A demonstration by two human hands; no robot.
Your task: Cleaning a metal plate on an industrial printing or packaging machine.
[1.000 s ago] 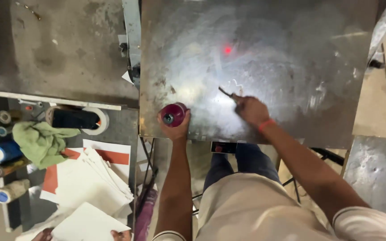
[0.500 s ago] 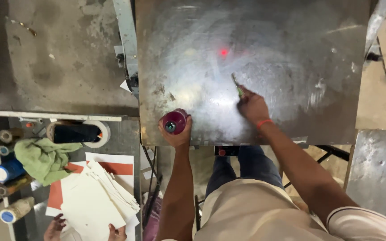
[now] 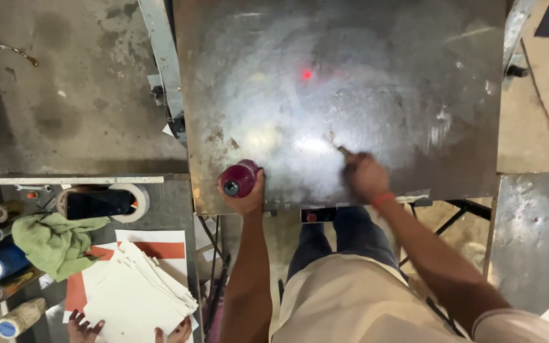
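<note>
The left hand (image 3: 244, 194) is closed around a dark red bottle (image 3: 239, 178), held tilted at the near left edge of the scuffed metal tabletop (image 3: 376, 70), cap end toward the camera. The right hand (image 3: 365, 176), with a red band at the wrist, has its grip closed on a thin dark tool (image 3: 340, 150) whose tip touches the sheet just ahead of the knuckles; the hand is motion-blurred, so the exact finger placement cannot be told. A small red light spot (image 3: 306, 74) lies on the sheet, well apart from both hands. Judged from this, the step in hand is working the tool tip across the metal surface near its middle while the bottle is kept ready. The next move calls for steady tip contact and a firm hold on the bottle, kept over the sheet. At lower left, another person's hands (image 3: 87, 328) hold a stack of white sheets (image 3: 135, 295) beside a green cloth (image 3: 52, 238).
</note>
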